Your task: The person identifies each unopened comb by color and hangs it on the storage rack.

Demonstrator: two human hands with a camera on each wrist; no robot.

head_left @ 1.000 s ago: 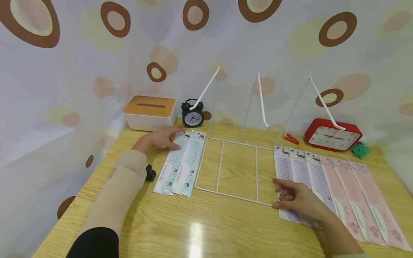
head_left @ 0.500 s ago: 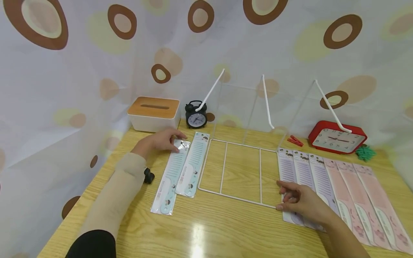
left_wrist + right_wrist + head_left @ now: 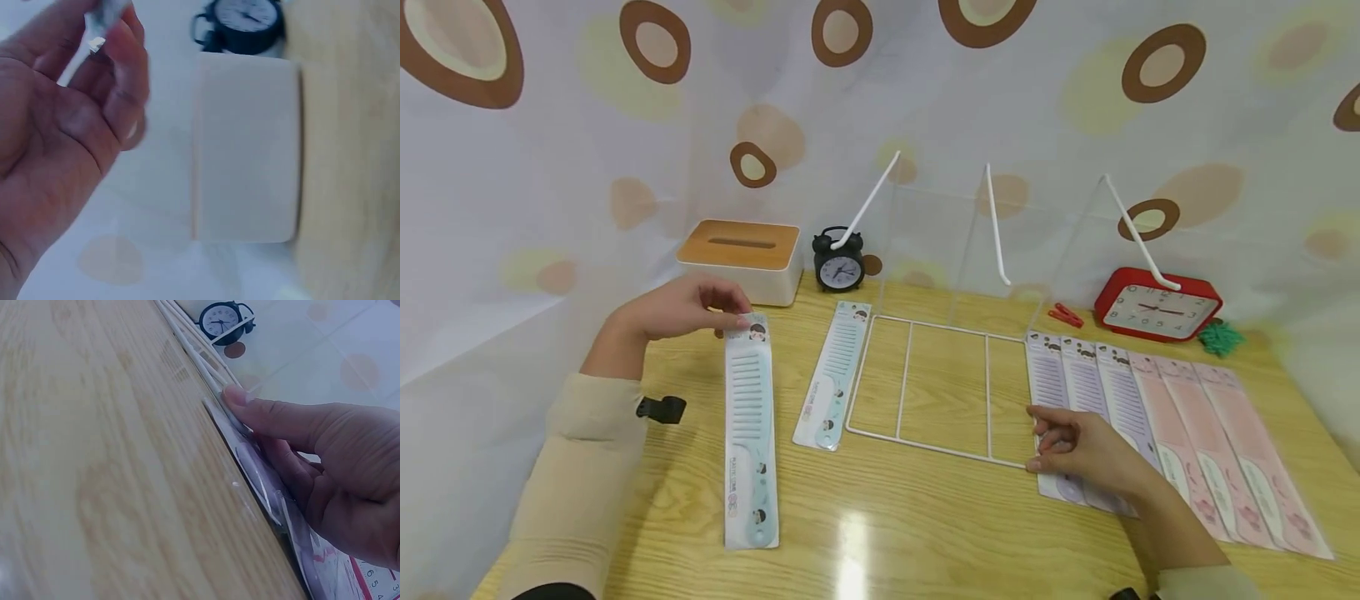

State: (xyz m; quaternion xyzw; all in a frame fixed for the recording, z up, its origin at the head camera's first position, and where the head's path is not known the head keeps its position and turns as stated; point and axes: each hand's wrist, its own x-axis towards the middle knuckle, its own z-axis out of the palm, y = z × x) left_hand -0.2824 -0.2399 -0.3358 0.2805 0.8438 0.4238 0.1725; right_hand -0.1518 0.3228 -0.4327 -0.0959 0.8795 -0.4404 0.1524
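In the head view my left hand (image 3: 688, 308) pinches the top end of a light blue comb (image 3: 749, 433) in a clear flat package. The comb hangs toward me over the table. A second packaged blue comb (image 3: 833, 375) lies left of a white wire rack (image 3: 906, 379), whose three hooked prongs rise at the back. At the rack's near right corner, my right hand (image 3: 1082, 446) grips the frame between thumb and curled fingers. Beneath that hand lie packaged purple combs (image 3: 1078, 379). The right wrist view has the thumb (image 3: 237, 395) right on the wire.
Packaged pink combs (image 3: 1232, 450) lie at the far right. Behind are a tissue box (image 3: 741, 254), a black alarm clock (image 3: 839, 262), a red clock (image 3: 1157, 304), a red clothespin (image 3: 1065, 315) and a green crumpled piece (image 3: 1221, 338). A patterned cloth (image 3: 685, 167) hangs behind the table.
My left hand has drawn one blue comb off to the left, away from the other, and its top end has come up. My right hand stays at the rack's corner.
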